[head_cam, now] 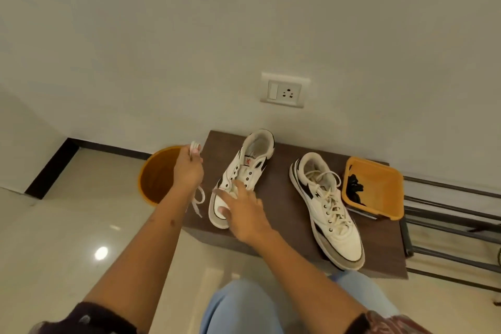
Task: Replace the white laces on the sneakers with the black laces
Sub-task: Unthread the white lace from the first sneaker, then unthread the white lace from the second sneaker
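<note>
Two white sneakers with black trim lie on a dark brown low table (pixel 282 228). The left sneaker (pixel 245 171) shows bare eyelets with no lace in them. My right hand (pixel 241 210) rests on its toe with fingers spread. My left hand (pixel 188 168) grips a bunched white lace (pixel 195 148), and the lace's loose ends (pixel 198 202) dangle below the wrist, over the table's left edge. The right sneaker (pixel 325 209) is laced in white. Black laces (pixel 355 188) lie inside an orange tray (pixel 390 198) at the table's right end.
An orange bin (pixel 154 176) stands on the floor left of the table, right beneath my left hand. A wall socket (pixel 284 91) is above the table. A dark metal rack (pixel 455 228) stands to the right. My knees in light blue jeans (pixel 244 306) are close below.
</note>
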{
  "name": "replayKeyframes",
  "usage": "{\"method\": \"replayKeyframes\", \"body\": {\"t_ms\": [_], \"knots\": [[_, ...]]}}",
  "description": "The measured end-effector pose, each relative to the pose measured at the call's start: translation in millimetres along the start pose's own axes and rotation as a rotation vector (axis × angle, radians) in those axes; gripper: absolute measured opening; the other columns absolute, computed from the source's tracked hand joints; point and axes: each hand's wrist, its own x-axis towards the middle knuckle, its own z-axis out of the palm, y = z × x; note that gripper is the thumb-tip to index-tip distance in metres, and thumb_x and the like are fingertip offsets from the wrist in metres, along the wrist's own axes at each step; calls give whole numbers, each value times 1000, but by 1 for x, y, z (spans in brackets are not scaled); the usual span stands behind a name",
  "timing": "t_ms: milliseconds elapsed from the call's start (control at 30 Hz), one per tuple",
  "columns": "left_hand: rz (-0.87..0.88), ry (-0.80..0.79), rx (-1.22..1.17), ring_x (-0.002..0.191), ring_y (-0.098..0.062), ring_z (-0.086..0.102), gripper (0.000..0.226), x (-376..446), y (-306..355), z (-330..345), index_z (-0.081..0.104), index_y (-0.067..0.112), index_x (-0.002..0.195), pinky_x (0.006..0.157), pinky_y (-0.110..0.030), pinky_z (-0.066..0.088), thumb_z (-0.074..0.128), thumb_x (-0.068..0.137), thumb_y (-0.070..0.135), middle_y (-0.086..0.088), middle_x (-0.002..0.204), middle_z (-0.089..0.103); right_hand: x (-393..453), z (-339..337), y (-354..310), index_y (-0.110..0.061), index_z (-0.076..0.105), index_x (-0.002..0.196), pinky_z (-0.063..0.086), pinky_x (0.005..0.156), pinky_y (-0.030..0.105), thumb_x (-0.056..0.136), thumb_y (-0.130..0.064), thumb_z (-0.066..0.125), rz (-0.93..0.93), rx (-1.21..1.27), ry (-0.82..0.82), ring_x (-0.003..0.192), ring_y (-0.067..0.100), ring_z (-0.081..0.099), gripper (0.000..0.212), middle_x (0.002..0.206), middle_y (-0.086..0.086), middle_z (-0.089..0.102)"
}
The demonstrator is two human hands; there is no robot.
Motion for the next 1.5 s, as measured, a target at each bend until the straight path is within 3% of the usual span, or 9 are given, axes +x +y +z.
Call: {"method": "replayKeyframes", "body": {"t_ms": [167, 267, 400, 600, 733, 900, 1200, 1333, 1500], "knots": [[-30, -221, 294, 116, -33, 56, 44, 44, -35, 25, 35, 14, 149, 97, -43, 46, 35, 105, 16, -15, 133, 55, 22, 35, 27, -39, 29, 142, 10, 107, 73, 100, -53, 32, -9, -366, -79, 148, 28, -17, 45, 163, 0, -10], [-46, -410, 381, 115, -29, 55, 36, 46, -55, 32, 51, 8, 136, 96, -37, 43, 38, 103, 12, -18, 130, 58, 12, 45, 55, -36, 42, 132, 24, 105, 72, 95, -56, 38, 2, -369, 14, 150, 32, -3, 42, 160, 0, 18], [36, -319, 536, 137, -37, 39, 43, 33, -73, 44, 43, 11, 145, 112, -46, 32, 41, 102, 16, -21, 147, 44, 0, 49, 75, -36, 55, 116, 43, 103, 54, 91, -58, 39, -8, -349, 87, 144, 36, 26, 37, 142, 1, 46], [163, -296, 356, 147, -27, 24, 60, -35, -64, 91, 24, 14, 154, 119, -45, 23, 48, 101, 29, -12, 158, 29, -32, 13, 94, -27, 52, 129, 15, 119, 41, 98, -59, 32, -36, 23, -86, 149, 21, -12, 48, 158, 0, 19], [106, -302, 401, 148, -36, 14, 96, -83, -52, 127, -4, 22, 156, 118, -50, 19, 60, 90, 50, -17, 162, 11, -58, -36, 113, -25, 66, 111, 39, 104, 36, 94, -41, 55, -1, 284, 63, 123, 17, 45, 26, 139, -4, 39], [202, -262, 737, 146, -48, -1, 108, -104, -79, 156, -31, 41, 144, 116, -59, 16, 57, 87, 61, -15, 161, -19, -100, -62, 169, -13, 61, 117, 46, 89, 40, 92, -27, 60, 435, -105, 448, 107, 29, 50, 29, 119, 9, 52], [151, -135, 736, 143, -53, 11, 101, -73, -68, 151, -15, 35, 153, 115, -60, 17, 63, 90, 48, -18, 162, -6, -107, -36, 211, -27, 18, 152, 45, 89, 43, 100, -51, 38, 557, 117, 92, 113, 39, 51, 61, 134, 16, 39], [366, -80, 569, 147, -37, 14, 76, -89, -46, 150, 22, 23, 154, 118, -55, 16, 62, 92, 42, -14, 160, 16, -107, -30, 196, -37, 23, 142, 48, 87, 43, 93, -54, 52, 539, 254, 28, 108, 39, 53, 60, 128, 9, 37], [698, -251, 584, 136, -33, 25, 38, -97, -31, 163, 69, 34, 111, 109, -49, 24, 53, 88, 60, -4, 148, 39, -94, -38, 177, -37, 39, 113, 48, 78, 41, 82, -56, 62, 467, 283, -108, 96, 26, 57, 44, 108, -2, 46]]}}
